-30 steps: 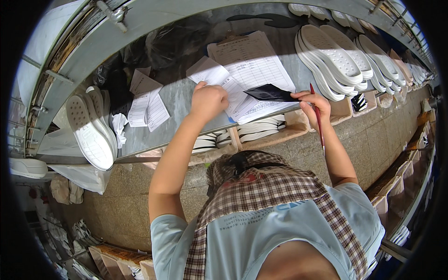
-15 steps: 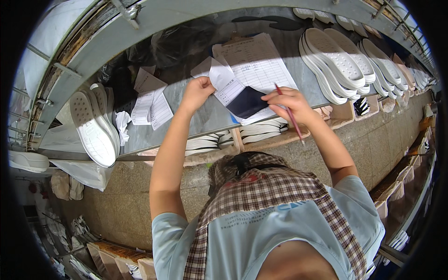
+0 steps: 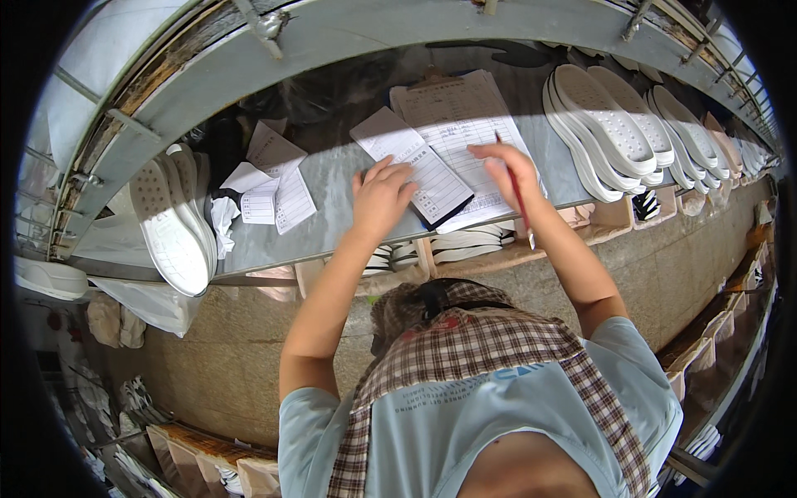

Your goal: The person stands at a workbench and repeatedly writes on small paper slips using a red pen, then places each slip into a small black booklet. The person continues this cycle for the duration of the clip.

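Note:
My left hand [image 3: 382, 192] rests with fingers spread at the left edge of a long printed form strip [image 3: 432, 178]. A black sheet [image 3: 455, 214] peeks out under the strip's near edge. Beneath them lies a larger stack of ruled sheets [image 3: 473, 100] on a clipboard, its clip [image 3: 433, 75] in shadow at the far end. My right hand [image 3: 513, 174] is closed round a dark red pen [image 3: 520, 197] at the right side of the sheets. The pen's pale end points toward me, below the hand.
Loose printed slips [image 3: 286, 187] and crumpled white tissue [image 3: 224, 217] lie left on the grey table [image 3: 332, 236]. Stacked white shoe soles stand at the left [image 3: 170, 228] and right [image 3: 610, 120]. Bins of white soles [image 3: 473, 241] sit under the table edge. A metal frame [image 3: 349, 50] arches overhead.
The form strip, earlier folded up in my left fingers, now lies flat over the black sheet. My left hand has moved right onto it; my right hand has let go of the black sheet.

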`<action>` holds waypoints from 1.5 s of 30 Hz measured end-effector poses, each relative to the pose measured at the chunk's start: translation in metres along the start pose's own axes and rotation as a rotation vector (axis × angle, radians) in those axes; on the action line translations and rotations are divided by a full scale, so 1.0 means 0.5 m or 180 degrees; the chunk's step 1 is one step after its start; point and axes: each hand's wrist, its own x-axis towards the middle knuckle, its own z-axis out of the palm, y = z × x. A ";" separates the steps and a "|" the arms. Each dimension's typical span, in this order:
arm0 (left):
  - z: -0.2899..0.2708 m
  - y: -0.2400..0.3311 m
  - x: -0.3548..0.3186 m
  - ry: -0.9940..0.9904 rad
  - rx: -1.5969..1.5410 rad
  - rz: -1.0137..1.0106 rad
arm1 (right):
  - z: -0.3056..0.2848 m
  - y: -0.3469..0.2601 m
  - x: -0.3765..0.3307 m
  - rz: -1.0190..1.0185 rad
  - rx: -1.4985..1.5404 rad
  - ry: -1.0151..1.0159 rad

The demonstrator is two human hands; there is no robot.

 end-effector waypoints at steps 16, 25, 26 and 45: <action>0.019 0.033 -0.008 0.0366 0.0321 -0.0066 | 0.147 0.074 0.031 0.1272 0.0545 -0.0500; 0.016 0.034 -0.008 0.0295 0.0342 -0.0098 | 0.150 0.073 0.030 0.1377 0.0616 -0.0445; 0.016 0.034 -0.009 0.0304 0.0340 -0.0096 | 0.151 0.072 0.030 0.1394 0.0585 -0.0416; 0.016 0.032 -0.008 0.0315 0.0382 -0.0046 | 0.147 0.073 0.032 0.1680 0.0839 -0.0117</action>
